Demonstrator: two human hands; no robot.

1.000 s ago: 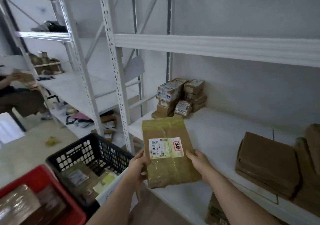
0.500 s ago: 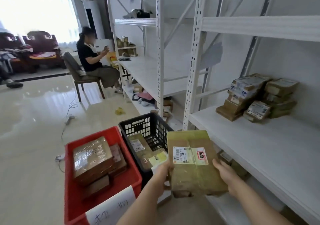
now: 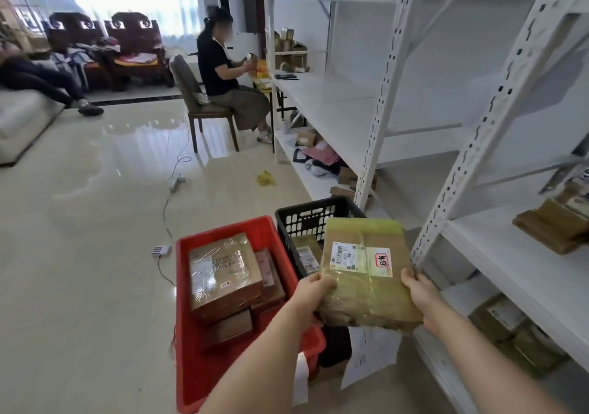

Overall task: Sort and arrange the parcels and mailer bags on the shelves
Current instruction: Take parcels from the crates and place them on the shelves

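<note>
A flat brown parcel [image 3: 366, 273] wrapped in yellowish tape is gripped at its two lower side edges: the left hand [image 3: 314, 295] is curled round the left edge and the right hand [image 3: 420, 295] round the right. The parcel is held in the air, label up, above the black crate [image 3: 306, 219]. Just left of the crate a red bin [image 3: 197, 334] with taped boxes is seen. To the crate's right, white shelving [image 3: 510, 254] is found, with brown packets [image 3: 551, 225] on it.

Two crates [image 3: 223, 232], one held parcel [image 3: 366, 273], perhaps three red-crate parcels [image 3: 223, 273], two seated people [image 3: 220, 72].
</note>
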